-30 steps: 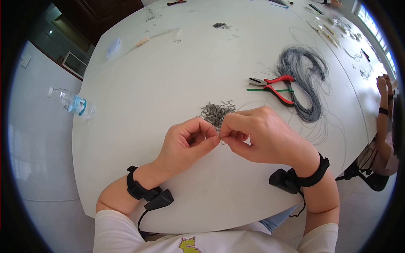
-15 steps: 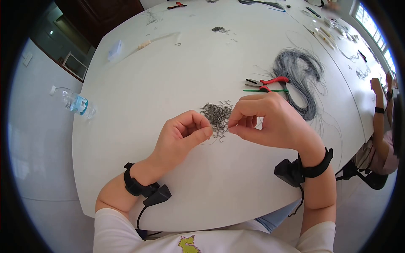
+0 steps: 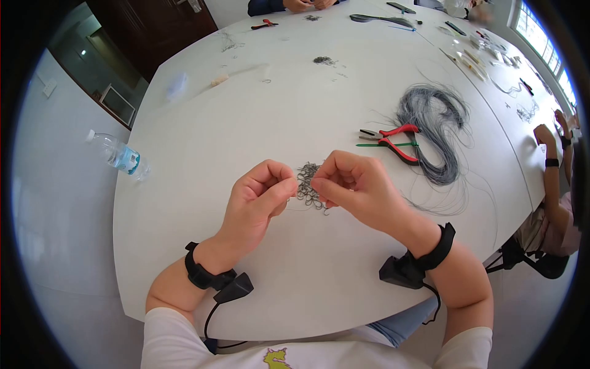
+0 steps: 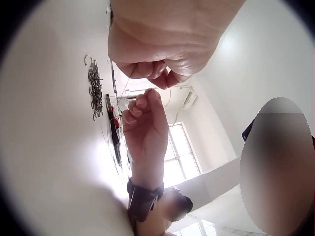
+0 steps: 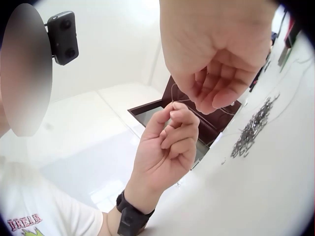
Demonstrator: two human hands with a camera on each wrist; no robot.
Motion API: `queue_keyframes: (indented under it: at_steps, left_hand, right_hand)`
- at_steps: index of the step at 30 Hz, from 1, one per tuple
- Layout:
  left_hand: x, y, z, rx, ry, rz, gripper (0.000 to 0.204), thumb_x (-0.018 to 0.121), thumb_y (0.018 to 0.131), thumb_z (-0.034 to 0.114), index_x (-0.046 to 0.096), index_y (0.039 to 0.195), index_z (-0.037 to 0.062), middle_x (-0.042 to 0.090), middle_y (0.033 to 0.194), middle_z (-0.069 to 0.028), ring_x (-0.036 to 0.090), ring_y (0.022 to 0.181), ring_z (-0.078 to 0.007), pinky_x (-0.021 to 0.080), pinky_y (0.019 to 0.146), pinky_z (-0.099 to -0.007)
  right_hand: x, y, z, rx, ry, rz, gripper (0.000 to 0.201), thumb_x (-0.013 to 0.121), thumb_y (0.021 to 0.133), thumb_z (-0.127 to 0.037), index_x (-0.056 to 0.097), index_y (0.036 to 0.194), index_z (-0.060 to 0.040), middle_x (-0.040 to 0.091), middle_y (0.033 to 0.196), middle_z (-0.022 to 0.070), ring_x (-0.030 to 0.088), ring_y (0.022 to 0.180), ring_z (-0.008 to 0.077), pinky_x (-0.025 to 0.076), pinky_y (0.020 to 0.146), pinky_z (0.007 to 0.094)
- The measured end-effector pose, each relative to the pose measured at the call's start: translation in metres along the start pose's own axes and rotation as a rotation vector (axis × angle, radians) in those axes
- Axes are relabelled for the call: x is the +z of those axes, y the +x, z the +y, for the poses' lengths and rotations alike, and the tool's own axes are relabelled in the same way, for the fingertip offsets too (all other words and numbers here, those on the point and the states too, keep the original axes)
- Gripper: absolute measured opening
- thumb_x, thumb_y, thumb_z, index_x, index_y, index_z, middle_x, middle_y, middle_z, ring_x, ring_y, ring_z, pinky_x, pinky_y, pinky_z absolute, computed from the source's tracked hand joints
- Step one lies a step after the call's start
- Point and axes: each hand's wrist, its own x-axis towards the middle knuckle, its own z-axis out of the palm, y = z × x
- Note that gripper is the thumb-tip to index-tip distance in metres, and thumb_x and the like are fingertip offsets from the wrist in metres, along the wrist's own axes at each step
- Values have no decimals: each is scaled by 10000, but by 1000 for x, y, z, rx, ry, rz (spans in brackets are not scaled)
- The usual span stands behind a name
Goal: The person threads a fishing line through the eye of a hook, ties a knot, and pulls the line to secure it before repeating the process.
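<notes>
Over the table my left hand [image 3: 255,197] pinches a thin line [image 5: 173,92] between thumb and forefinger; a small loop of it stands out at the fingertips in the right wrist view. My right hand [image 3: 362,187], fingers curled, pinches the line too, a short gap from the left. Whether a hook sits in the left fingertips I cannot tell. Just behind the hands lies a pile of small dark fish hooks [image 3: 306,184], partly covered by the right fingers in the head view. The same hook pile [image 4: 96,91] shows low on the table in the left wrist view.
Red-handled pliers [image 3: 401,130] and a hank of grey line [image 3: 447,174] with loose strands lie to the right. A water bottle [image 3: 126,160] lies at the left edge. Farther back are another small hook pile [image 3: 323,60] and a wooden-handled tool [image 3: 219,80]. Other people sit round the table.
The fingertips met one second ago, then drew apart to either side of the hook pile. Since then the right hand has come back left and lower. The head view has tilted up slightly.
</notes>
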Motion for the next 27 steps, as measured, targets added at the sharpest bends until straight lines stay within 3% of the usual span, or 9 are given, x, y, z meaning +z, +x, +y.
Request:
queue_keyframes:
  at_steps: [3,5,7,8,14,16,21,27]
  left_hand:
    - [0,1,0,79,83,45,51,592,949,125,567,931,84,537,782,66,322,575,-4,255,531,-185]
    - [0,2,-1,127,141,77,46,594,950,120,574,932,83,548,791,65,355,589,1,277,540,-178]
    - [-1,4,-4,218,213,100,52,644,932,96,607,947,63,585,815,65,476,656,10,381,591,-165]
    - [-2,4,-5,221,214,111,52,644,932,96,607,947,63,585,815,65,476,656,10,381,591,-165]
    - [-7,4,-2,283,476,109,53,637,911,52,591,900,74,565,777,68,428,610,6,340,555,-171]
    - [-5,4,3,389,656,98,76,650,882,29,591,859,72,565,753,69,388,564,-5,317,518,-185]
    - [1,2,9,460,783,23,103,678,825,3,605,840,74,582,759,44,373,530,-40,311,485,-210]
    - [2,0,9,489,787,-67,125,695,799,-3,616,849,80,597,783,29,397,528,-57,328,479,-222]
  right_hand:
    - [9,-4,-1,-52,-133,32,88,670,875,-84,638,875,-2,655,686,41,613,591,91,461,534,246]
    - [13,-5,-1,-324,-381,77,63,678,832,-39,623,839,-10,653,681,65,627,570,154,477,527,271]
    - [17,-7,-1,-416,-455,82,74,683,810,-24,610,819,-21,633,667,71,615,557,185,477,517,287]
    - [18,-7,-2,-501,-529,102,94,689,787,-9,598,798,-33,612,654,78,602,544,216,477,507,302]
    - [12,-11,-18,-731,-886,109,165,713,746,0,577,807,-69,555,687,47,568,583,219,466,530,334]
    - [5,-11,-24,-760,-916,103,174,717,737,3,580,818,-66,559,709,47,573,604,220,469,548,335]
    - [-6,-7,-32,-834,-987,124,185,727,731,-4,596,849,-61,565,743,51,575,630,229,474,579,340]
    - [-12,-4,-28,-668,-743,99,142,734,775,-20,624,863,-42,598,734,62,592,627,217,475,570,315]
